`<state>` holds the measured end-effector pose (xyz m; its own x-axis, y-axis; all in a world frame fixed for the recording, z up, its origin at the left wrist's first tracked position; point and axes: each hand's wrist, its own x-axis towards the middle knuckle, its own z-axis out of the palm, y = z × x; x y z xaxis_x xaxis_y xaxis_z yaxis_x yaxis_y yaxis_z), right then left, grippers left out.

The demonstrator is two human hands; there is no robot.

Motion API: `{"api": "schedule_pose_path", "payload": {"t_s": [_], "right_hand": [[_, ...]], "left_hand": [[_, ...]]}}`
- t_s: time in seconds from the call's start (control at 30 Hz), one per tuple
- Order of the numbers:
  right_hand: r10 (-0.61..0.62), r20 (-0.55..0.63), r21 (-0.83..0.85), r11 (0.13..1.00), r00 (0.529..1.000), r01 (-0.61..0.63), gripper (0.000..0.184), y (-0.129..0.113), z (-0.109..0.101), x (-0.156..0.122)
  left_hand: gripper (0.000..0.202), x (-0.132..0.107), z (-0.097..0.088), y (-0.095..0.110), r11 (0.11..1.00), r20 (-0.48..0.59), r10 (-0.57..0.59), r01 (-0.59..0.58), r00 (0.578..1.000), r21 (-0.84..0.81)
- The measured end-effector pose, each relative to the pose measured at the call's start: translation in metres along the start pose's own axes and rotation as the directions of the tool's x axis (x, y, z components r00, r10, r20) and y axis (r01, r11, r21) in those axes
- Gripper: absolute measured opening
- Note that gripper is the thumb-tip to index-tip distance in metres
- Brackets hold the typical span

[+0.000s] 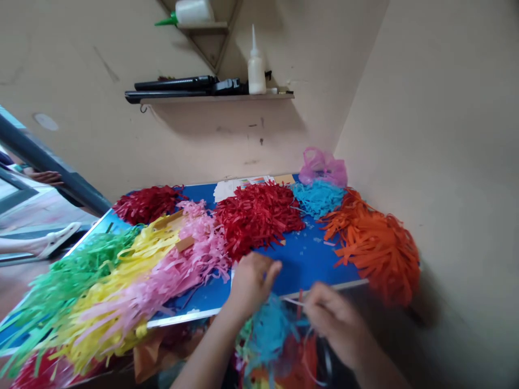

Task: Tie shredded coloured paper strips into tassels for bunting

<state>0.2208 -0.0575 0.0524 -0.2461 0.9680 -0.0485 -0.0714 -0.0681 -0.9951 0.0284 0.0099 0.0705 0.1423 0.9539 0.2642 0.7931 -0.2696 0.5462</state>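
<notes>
Near the table's front edge, my left hand (253,283) is closed with its thumb forward; what its curled fingers hold, if anything, is hidden. My right hand (334,313) pinches a thin white string (295,301), which stretches toward the left and also loops down below the hand. Under and between both hands hangs a bunch of blue paper strips (270,329), with orange strips (308,354) beside it, somewhat blurred. Red shredded paper strips (259,213) lie just beyond my left hand.
On the blue table (300,259) lie green strips (81,267), yellow strips (109,286), pink strips (190,248), dark red strips (148,204), blue strips (318,198), orange strips (377,246) and a pink plastic bag (324,168). A wall shelf (227,98) holds a bottle (257,73). Another person's hand (44,176) shows at left.
</notes>
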Motion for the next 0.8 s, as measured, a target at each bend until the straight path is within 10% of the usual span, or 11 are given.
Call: {"api": "schedule_pose_path", "payload": {"t_s": [0.17, 0.3, 0.47, 0.6, 0.8], "right_hand": [[0.025, 0.299, 0.109, 0.992, 0.954, -0.06, 0.041, -0.001, 0.025, 0.005], [0.057, 0.251, 0.093, 0.992, 0.966, -0.082, 0.048, 0.0, 0.02, 0.007], [0.044, 0.028, 0.103, 0.994, 0.999, -0.047, 0.042, 0.01, 0.01, -0.001], [-0.117, -0.18, 0.003, 0.993, 0.977, 0.12, 0.032, 0.013, 0.009, -0.004], [-0.009, -0.176, 0.197, 0.979, 0.984, 0.044, 0.032, 0.007, 0.025, 0.005]], "left_hand": [[0.023, 0.109, -0.003, -0.04, 0.977, -0.193, -0.14, 0.168, 0.971, 0.135], [0.018, 0.122, -0.009, -0.057, 0.971, -0.295, -0.135, 0.186, 0.946, 0.152], [0.024, 0.065, -0.03, -0.03, 0.986, -0.451, -0.035, 0.105, 0.892, 0.131], [0.016, -0.015, -0.014, 0.017, 0.941, -0.177, 0.205, -0.243, 0.963, -0.233], [0.021, -0.091, 0.019, 0.038, 0.673, 0.071, -0.323, 0.282, 0.944, -0.684]]}}
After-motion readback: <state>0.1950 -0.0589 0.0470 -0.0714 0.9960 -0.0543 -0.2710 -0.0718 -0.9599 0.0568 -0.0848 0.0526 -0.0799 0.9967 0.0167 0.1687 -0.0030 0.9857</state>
